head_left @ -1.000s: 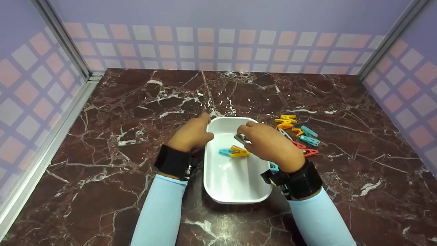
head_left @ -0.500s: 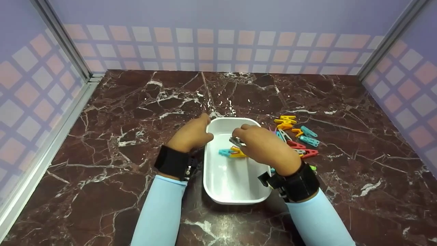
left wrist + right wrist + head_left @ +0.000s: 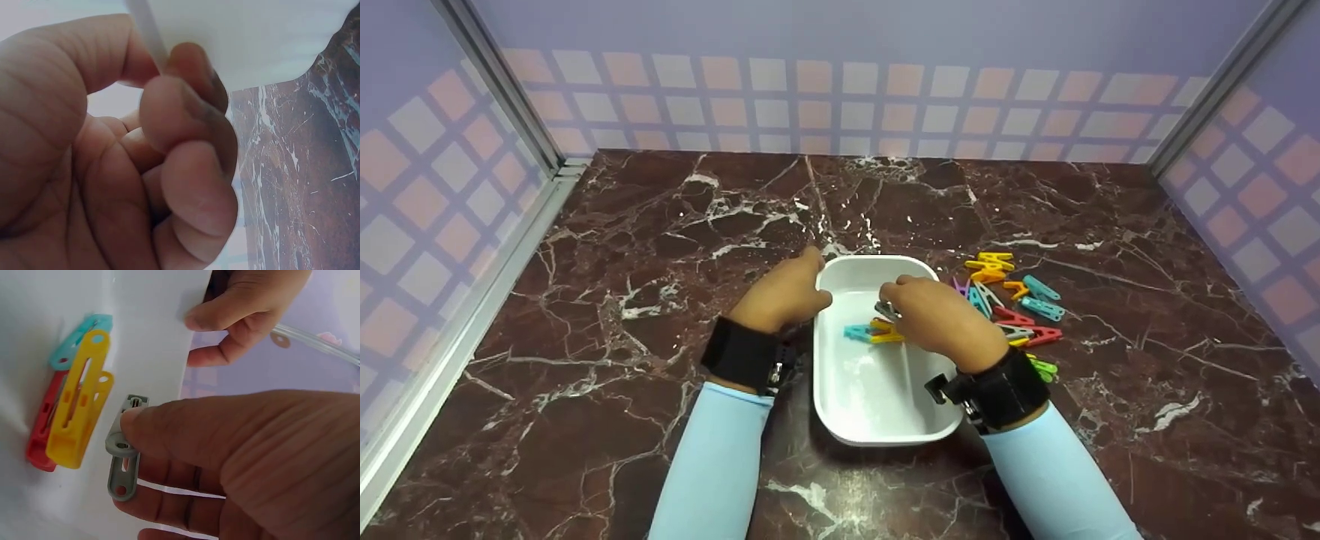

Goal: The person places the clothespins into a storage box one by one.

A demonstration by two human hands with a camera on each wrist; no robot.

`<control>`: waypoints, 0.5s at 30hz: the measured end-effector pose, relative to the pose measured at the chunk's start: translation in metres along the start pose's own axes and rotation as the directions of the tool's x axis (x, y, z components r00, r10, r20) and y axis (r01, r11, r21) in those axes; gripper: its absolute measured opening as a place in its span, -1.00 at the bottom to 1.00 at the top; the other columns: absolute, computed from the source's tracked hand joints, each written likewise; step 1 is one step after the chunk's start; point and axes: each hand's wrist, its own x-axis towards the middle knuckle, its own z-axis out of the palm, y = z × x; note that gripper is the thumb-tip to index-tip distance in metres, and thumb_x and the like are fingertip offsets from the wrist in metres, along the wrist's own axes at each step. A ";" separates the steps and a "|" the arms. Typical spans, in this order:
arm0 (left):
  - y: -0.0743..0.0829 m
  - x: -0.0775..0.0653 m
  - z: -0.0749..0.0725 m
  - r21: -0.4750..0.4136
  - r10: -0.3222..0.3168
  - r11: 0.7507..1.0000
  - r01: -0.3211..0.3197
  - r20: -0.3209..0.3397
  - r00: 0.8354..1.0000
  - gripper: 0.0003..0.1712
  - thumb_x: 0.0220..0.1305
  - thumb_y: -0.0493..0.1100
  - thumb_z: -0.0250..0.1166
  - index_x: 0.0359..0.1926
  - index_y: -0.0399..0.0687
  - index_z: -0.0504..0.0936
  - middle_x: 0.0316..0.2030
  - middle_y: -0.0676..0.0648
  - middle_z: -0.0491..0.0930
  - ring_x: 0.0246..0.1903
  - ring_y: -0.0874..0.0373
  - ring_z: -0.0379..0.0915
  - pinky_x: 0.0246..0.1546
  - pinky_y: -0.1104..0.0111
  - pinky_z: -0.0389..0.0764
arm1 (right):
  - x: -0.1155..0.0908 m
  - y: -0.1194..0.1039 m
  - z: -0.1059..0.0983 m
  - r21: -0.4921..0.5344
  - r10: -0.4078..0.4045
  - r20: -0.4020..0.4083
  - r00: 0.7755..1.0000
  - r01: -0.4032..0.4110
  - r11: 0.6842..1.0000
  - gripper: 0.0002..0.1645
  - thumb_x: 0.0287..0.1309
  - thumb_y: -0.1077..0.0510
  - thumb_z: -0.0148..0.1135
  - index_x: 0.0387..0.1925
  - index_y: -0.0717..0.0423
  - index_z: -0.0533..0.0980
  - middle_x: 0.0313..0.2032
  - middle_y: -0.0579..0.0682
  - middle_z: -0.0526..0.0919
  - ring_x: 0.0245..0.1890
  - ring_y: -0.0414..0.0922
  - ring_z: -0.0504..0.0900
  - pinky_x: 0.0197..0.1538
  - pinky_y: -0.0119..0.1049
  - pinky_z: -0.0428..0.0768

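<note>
My left hand (image 3: 784, 296) pinches the rim of one white rectangular plastic tray (image 3: 877, 405); my right hand (image 3: 934, 315) pinches one grey plastic clothespin (image 3: 114, 443) over it. Inside lie three plastic ones: one yellow clothespin (image 3: 91, 385), one teal clothespin (image 3: 68, 351), one red clothespin (image 3: 41, 441).

Lilac checked walls (image 3: 855, 82) border a veined brown tabletop (image 3: 750, 217).

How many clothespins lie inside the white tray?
3: a yellow clothespin, a red clothespin beside it and, left of them in the head view, a teal clothespin. The right hand may hide others.
</note>
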 end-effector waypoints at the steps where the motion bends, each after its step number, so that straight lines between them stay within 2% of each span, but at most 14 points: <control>1: 0.001 0.000 0.000 0.000 0.000 1.000 0.000 -0.001 1.000 -0.43 0.13 -0.26 0.18 0.18 -0.33 0.32 -0.10 -0.28 0.58 -0.19 -0.10 0.49 -0.11 0.10 0.52 | 0.001 0.001 0.001 -0.011 0.009 -0.002 1.000 -0.009 1.000 -0.76 0.22 0.24 0.25 -0.06 0.15 0.56 -0.22 0.08 0.57 -0.24 0.05 0.59 -0.13 -0.04 0.57; 6: 0.002 -0.001 0.000 0.003 0.006 1.000 -0.006 -0.006 1.000 -0.44 0.12 -0.26 0.19 0.17 -0.34 0.33 -0.10 -0.29 0.58 -0.15 -0.12 0.50 -0.06 0.08 0.52 | 0.003 0.002 0.004 -0.053 0.023 0.011 1.000 -0.022 0.998 -0.77 0.24 0.28 0.18 -0.07 0.15 0.56 -0.22 0.10 0.58 -0.24 0.07 0.59 -0.14 -0.02 0.58; 15: -0.001 0.000 0.000 0.000 0.029 1.000 -0.029 -0.002 1.000 -0.52 0.12 -0.29 0.16 0.08 -0.33 0.34 -0.18 -0.25 0.55 -0.23 -0.09 0.43 -0.15 0.11 0.47 | 0.002 0.000 0.004 -0.006 -0.018 0.075 0.997 0.018 1.000 -0.74 0.25 0.26 0.21 -0.02 0.17 0.56 -0.22 0.09 0.59 -0.26 0.01 0.57 -0.12 -0.07 0.57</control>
